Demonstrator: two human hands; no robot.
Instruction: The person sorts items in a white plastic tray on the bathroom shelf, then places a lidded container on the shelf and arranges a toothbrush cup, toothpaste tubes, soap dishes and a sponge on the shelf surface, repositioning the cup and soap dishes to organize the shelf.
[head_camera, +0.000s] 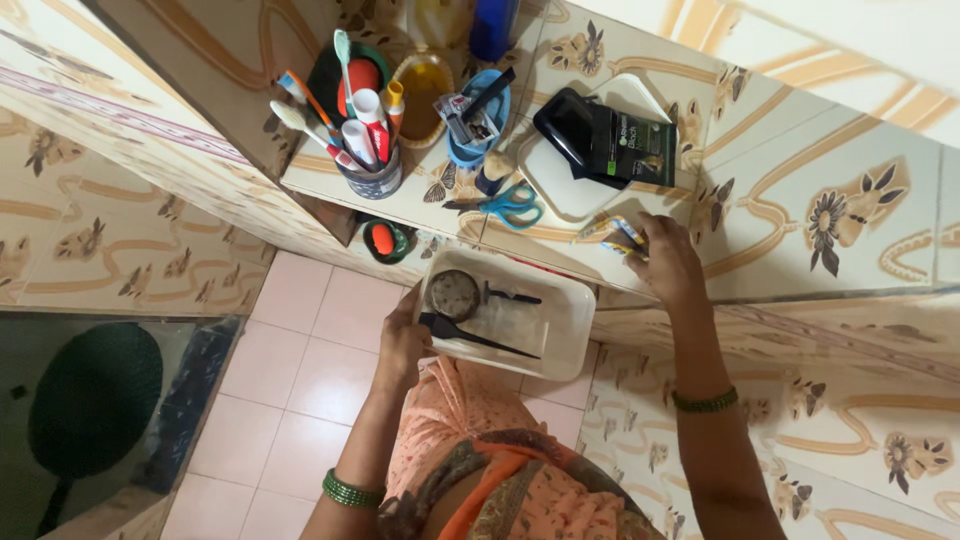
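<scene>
The white tray (566, 322) sits near the middle, just below the tiled shelf (440, 190) — a round strainer (455, 294) and dark comb (470, 333) lie inside. The left hand (400, 345) clasps its left rim. The right hand (668, 262) pinches small yellow-blue sachets (615, 232) on the shelf, right of the blue scissors (508, 205).

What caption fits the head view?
Left hand holds a white tray; right hand touches small packets on the tiled shelf.
</scene>
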